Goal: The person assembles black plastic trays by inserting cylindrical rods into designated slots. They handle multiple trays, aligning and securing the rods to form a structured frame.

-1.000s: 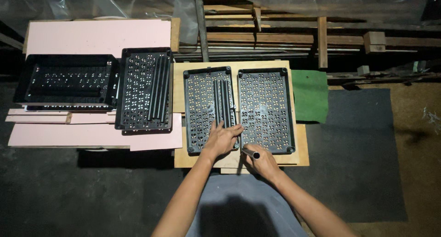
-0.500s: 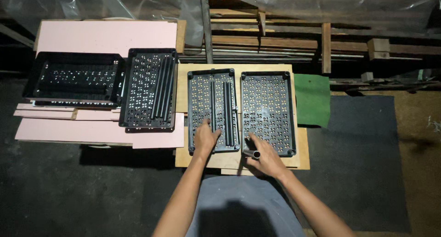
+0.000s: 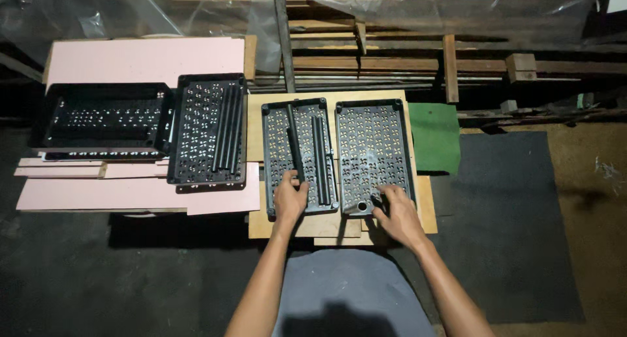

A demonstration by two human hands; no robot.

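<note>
- The left hand pinches the near end of a thin black rod lying slantwise in the left perforated black plastic tray, frame centre, beside more rods.
- The right hand, fingers curled around a short black tube, rests on the lower edge of the right perforated black tray.
- Both trays sit on a wooden board; a green mat lies right.
- Upper left, two more black trays rest on pink boards.

I'm looking down at a dark floor with a grey mat lying on it; stacked timber planks and clear plastic sheeting are catching dim light beyond the wooden bench.
</note>
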